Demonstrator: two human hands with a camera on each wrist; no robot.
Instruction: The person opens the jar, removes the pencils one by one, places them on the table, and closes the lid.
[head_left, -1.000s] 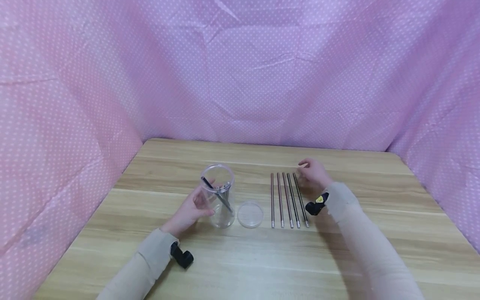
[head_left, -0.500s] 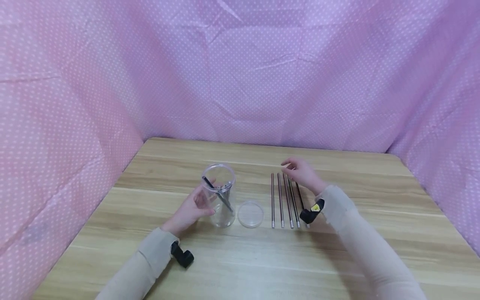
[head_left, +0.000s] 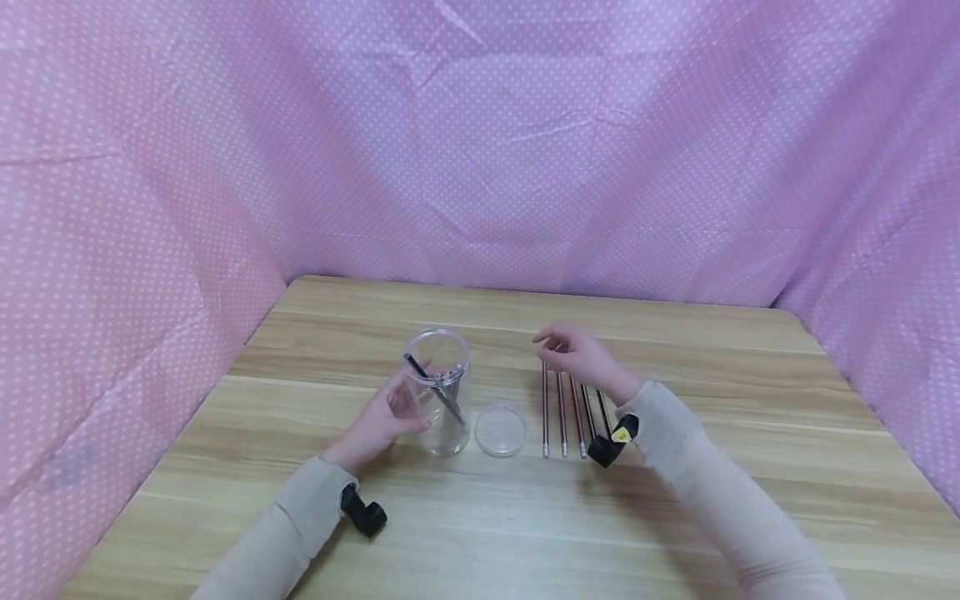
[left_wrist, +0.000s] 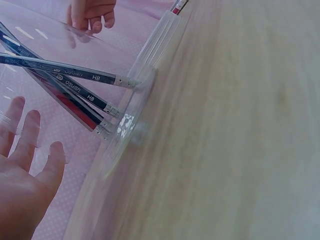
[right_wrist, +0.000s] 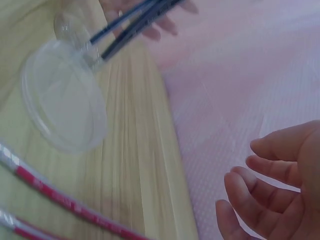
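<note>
My left hand [head_left: 378, 423] grips a clear plastic jar [head_left: 442, 444] that stands upright, thumb and fingers around its side. Inside lean several pencils [left_wrist: 85, 75], dark blue and red, eraserless metal ends down in the left wrist view. A row of several more pencils [head_left: 562, 421] lies to the right, side by side. Above their far ends hovers my right hand [head_left: 581, 358], fingers loosely bent and holding nothing, as the right wrist view [right_wrist: 272, 190] also shows. The hand and its wrist camera cover parts of the rightmost pencils.
A round clear lid [head_left: 501, 430] lies flat between the jar and the pencil row. Everything rests on a wooden table [head_left: 480, 533]. Pink dotted cloth [head_left: 480, 167] hangs behind the table and along both sides.
My right hand has moved left across the far ends of the pencil row, from beyond its right side to above its left pencils. The left hand and jar have stayed in place.
</note>
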